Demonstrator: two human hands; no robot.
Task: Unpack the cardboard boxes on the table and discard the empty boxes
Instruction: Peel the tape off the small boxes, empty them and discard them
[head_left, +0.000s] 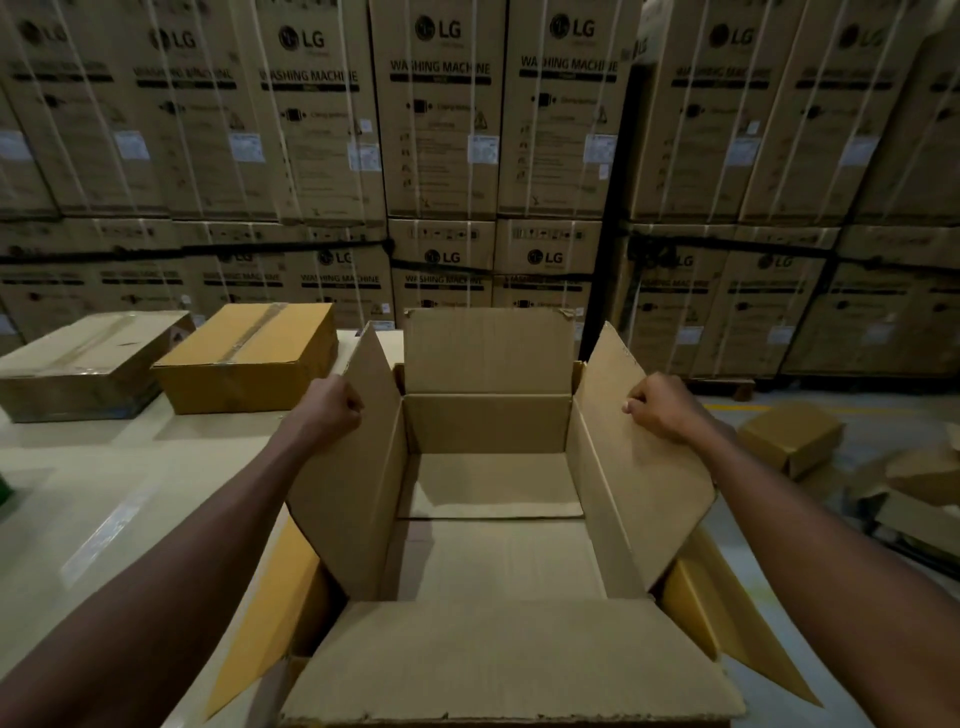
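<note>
An open cardboard box (488, 421) stands on the pale table (104, 499) right in front of me, and nothing shows inside it. All of its top flaps are raised or folded out. My left hand (332, 410) grips the outer edge of the left flap. My right hand (660, 408) grips the outer edge of the right flap. Two sealed boxes sit at the far left of the table: a yellowish taped box (249, 353) and a duller brown taped box (88, 358) beside it.
Stacked washing machine cartons (441, 145) form a wall behind the table. On the floor to the right lie discarded boxes (789, 436) and flattened cardboard (919, 499). A green object (4, 491) peeks in at the table's left edge.
</note>
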